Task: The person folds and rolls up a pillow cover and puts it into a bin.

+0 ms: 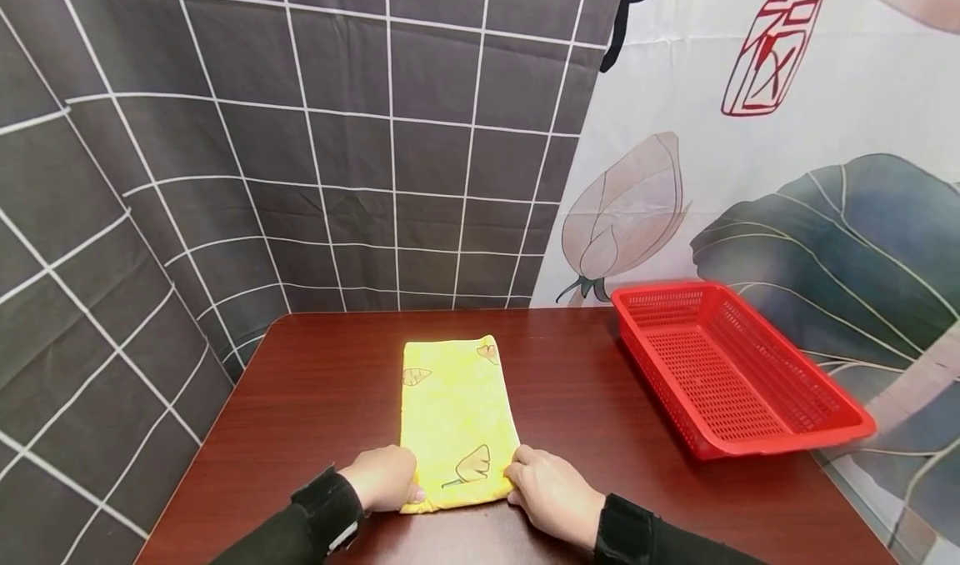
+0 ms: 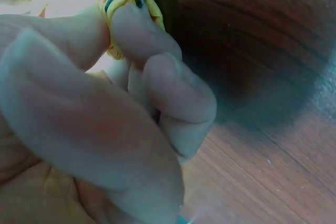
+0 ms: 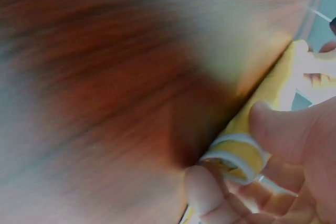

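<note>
A yellow cloth [image 1: 453,415] printed with carrots lies folded into a long strip on the table, its near edge turned into a small roll. My left hand [image 1: 384,475] pinches the left end of that roll between thumb and fingers. At the opposite end, my right hand [image 1: 555,494] grips the near right corner. The left wrist view shows the rolled end [image 2: 123,3], with dark edging, between the fingertips. In the right wrist view the roll [image 3: 244,140] has pale trim around its layered end, with the thumb lying on top and a finger at its end.
A red perforated plastic basket [image 1: 750,373] sits at the right side of the brown wooden table [image 1: 322,390]. Behind the table hangs a dark grey cloth with a white grid [image 1: 337,148]. To its right is a white hanging [image 1: 675,90] with flower and leaf prints.
</note>
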Demonstrator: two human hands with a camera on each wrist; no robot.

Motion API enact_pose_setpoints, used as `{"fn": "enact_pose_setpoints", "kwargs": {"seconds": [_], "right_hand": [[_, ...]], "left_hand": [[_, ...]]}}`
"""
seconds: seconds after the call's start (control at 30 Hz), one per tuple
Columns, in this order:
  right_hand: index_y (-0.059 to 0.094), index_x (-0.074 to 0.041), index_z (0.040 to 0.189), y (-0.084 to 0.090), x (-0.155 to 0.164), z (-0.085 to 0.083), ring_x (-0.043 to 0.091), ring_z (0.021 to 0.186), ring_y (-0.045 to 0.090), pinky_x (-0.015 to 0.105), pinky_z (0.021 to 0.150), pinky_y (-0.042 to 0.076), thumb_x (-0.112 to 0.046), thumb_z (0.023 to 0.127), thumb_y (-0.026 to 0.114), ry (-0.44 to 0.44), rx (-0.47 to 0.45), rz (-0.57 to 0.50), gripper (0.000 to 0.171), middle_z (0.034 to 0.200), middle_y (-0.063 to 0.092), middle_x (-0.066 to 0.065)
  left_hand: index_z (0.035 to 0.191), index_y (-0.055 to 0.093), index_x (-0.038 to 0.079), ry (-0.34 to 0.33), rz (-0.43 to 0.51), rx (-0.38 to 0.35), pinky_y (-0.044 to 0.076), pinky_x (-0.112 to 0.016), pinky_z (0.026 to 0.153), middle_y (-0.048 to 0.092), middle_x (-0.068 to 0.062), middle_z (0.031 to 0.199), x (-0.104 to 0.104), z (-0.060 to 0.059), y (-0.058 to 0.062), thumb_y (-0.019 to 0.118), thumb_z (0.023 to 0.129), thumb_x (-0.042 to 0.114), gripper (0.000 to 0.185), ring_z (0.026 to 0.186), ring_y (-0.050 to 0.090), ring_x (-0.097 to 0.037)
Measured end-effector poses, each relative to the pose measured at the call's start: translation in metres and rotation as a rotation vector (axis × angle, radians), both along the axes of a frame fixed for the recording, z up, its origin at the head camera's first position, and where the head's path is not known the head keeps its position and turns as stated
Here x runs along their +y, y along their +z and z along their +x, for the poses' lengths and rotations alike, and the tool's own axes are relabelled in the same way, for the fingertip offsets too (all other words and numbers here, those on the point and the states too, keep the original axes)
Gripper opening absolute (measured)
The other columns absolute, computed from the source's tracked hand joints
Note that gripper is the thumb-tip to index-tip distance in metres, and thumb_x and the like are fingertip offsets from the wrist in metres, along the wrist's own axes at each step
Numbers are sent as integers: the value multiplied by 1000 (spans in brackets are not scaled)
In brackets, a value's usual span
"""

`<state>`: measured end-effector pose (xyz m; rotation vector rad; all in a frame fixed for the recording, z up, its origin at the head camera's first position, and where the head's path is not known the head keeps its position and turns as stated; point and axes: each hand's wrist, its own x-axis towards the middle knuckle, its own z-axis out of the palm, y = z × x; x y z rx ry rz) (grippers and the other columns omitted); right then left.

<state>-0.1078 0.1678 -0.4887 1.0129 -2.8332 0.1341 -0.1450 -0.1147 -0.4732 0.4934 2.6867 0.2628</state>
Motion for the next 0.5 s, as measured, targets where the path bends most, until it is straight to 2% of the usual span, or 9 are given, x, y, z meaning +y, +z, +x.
{"fn": "enact_pose_setpoints", "kwargs": {"seconds": [0.17,0.27,0.43,0.5], "right_hand": [[72,-18,86,9,-3,-2,11,68,51,26,64,47,-24,90,82,-34,-94,31,12,83,55,-4],[74,-19,87,15,-4,-4,10,68,51,27,64,47,-25,90,82,-64,-174,37,11,77,57,-7],[75,-16,87,21,-3,-11,6,65,47,26,64,46,-23,89,84,-116,-344,-43,12,72,59,-9],[75,-15,85,21,-3,-14,6,65,47,25,65,45,-22,89,85,-121,-374,-73,13,70,59,-9]], "left_hand": [[71,62,12,7,10,-3,47,-39,59,54,-5,67,1,2,5,83,91,34,36,61,53,-23],[70,59,12,3,23,-13,47,-37,52,54,-5,67,-1,1,5,82,92,33,38,53,52,-22],[69,56,12,-2,42,-33,40,-31,37,56,-6,67,-3,-2,5,81,93,34,41,35,45,-18],[68,56,12,-6,46,-35,39,-30,35,56,-7,66,-4,-3,4,81,93,35,42,34,44,-16]]}}
